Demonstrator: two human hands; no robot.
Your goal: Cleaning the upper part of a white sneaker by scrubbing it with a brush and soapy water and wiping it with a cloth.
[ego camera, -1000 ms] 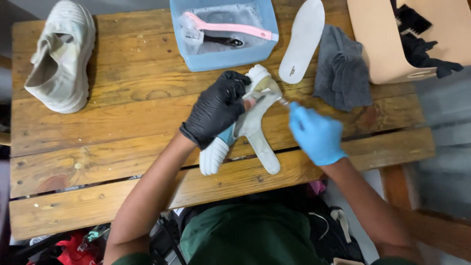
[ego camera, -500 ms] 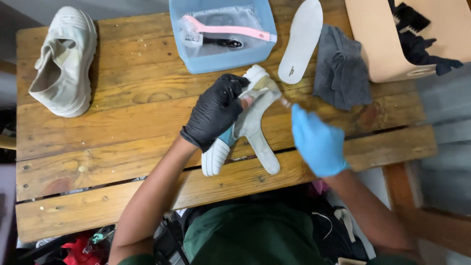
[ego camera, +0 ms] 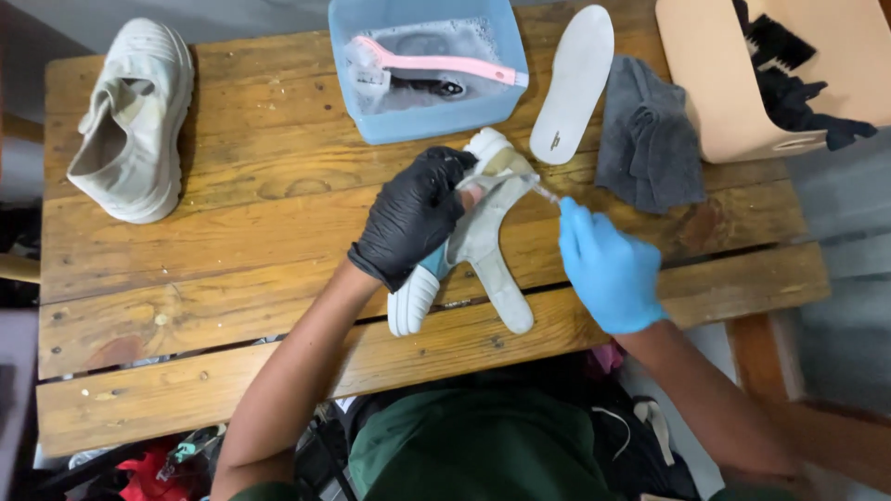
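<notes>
My left hand (ego camera: 413, 215), in a black glove, grips a pale grey-white shoe (ego camera: 473, 237) lying on its side on the wooden table (ego camera: 232, 250), sole toward me and its tongue pulled out. My right hand (ego camera: 608, 269), in a blue glove, holds a thin brush-like tool (ego camera: 546, 193) whose tip touches the shoe's upper end near the left fingers. The tool's handle is hidden inside the hand.
A second grey shoe (ego camera: 130, 116) lies at the table's far left. A blue tub (ego camera: 427, 70) of soapy water holds a pink brush (ego camera: 436, 65). A white insole (ego camera: 574, 82), a grey cloth (ego camera: 650, 139) and a tan box (ego camera: 733, 74) of dark items sit at the right.
My right hand has shifted slightly left and up toward the shoe. The left hand keeps its grip; the view has drifted a little.
</notes>
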